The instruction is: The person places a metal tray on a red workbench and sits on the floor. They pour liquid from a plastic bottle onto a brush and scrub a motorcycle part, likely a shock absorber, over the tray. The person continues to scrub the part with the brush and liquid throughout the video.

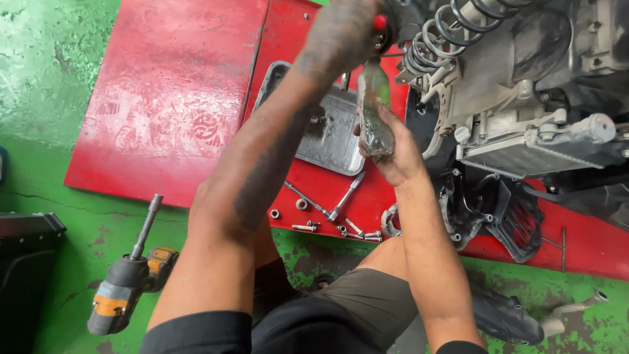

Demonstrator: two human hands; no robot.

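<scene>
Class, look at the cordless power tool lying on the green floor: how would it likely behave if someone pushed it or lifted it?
The power tool probably feels heavy for its size, with its bulky body and battery end. Its angled shape suggests it would slide or pivot when pushed, not roll. The long socket extension looks like stiff metal.

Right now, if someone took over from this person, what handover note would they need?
Left hand: raised at the engine beside the coil spring, on a red-tipped tool; grip unclear.
Right hand: holds a clear plastic bottle, neck up toward that spot.
Metal tray lies under the bottle on the red platform.
Done: bolts, T-wrench and black cover lie loose on the platform; impact driver is on the green floor.
Left: the work at the bottle's mouth; parts not refitted.
</scene>
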